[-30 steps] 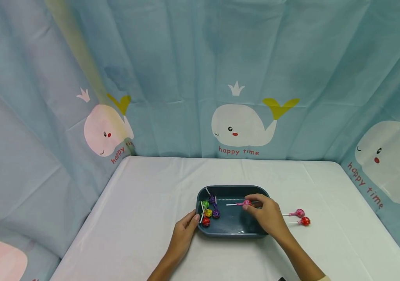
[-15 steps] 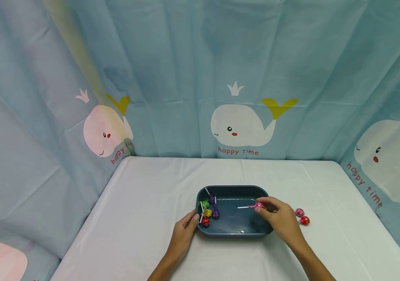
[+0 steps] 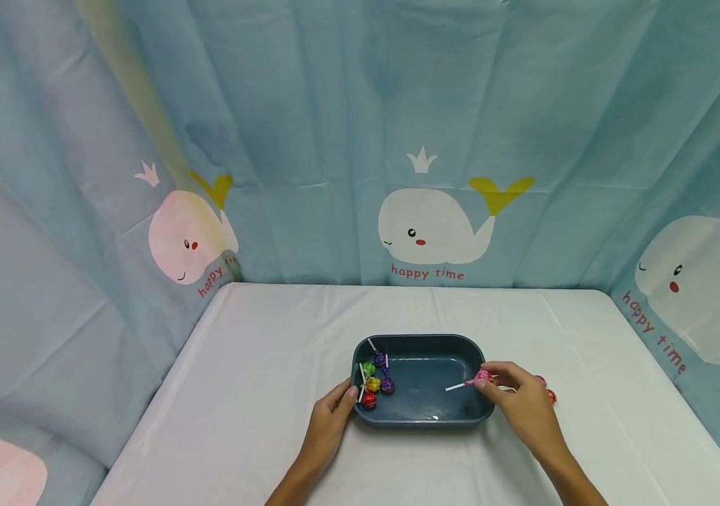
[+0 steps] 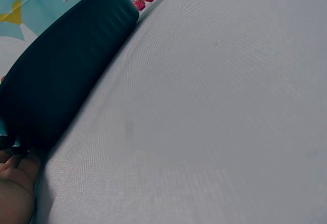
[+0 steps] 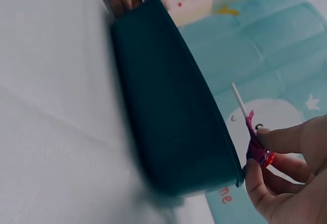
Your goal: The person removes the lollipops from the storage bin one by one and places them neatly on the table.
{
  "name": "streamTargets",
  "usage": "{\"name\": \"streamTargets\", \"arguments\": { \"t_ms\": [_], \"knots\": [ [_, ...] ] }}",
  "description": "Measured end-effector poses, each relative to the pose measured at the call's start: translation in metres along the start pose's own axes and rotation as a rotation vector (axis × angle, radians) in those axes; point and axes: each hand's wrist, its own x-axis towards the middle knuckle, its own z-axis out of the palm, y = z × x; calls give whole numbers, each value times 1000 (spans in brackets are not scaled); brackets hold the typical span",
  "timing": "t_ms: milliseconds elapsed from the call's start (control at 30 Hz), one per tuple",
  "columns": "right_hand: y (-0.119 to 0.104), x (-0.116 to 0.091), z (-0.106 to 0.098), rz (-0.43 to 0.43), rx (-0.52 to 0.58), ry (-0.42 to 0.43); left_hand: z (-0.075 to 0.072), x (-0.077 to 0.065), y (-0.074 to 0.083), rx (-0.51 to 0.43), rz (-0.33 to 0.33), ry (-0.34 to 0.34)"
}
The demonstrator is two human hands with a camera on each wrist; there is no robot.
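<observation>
A dark blue-green tray (image 3: 429,383) sits on the white table. My left hand (image 3: 328,419) grips its left end, thumb at the rim. Between the thumb and fingers of my right hand (image 3: 524,404) is a pink lollipop (image 3: 483,377), held over the tray's right rim with its white stick pointing left. The right wrist view shows this lollipop (image 5: 257,150) pinched by its wrapped head, just beside the rim. Inside the tray's left end lie a green lollipop (image 3: 369,368), a yellow lollipop (image 3: 373,384), a red lollipop (image 3: 369,400) and two purple lollipops (image 3: 388,386).
Right of the tray, another pink lollipop (image 3: 541,380) and a red lollipop (image 3: 552,396) lie on the table (image 3: 284,351), partly hidden behind my right hand. A blue curtain (image 3: 309,140) printed with whales hangs behind and beside the table.
My right hand has moved right and slightly toward me with the pink lollipop, from over the tray's middle to its right rim. The left hand stays at the tray.
</observation>
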Motion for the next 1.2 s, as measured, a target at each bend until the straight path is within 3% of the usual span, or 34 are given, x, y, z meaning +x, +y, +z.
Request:
{"name": "streamTargets", "arguments": {
  "t_ms": [233, 733, 1200],
  "knots": [
    [9, -6, -5, -18, 41, 42, -1, -1, 1, 32, -3, 9],
    [28, -13, -16, 58, 162, 80, -1, -2, 2, 39, 0, 15],
    [45, -21, -27, 114, 116, 151, 0, -2, 4, 23, 2, 5]
  ]
}}
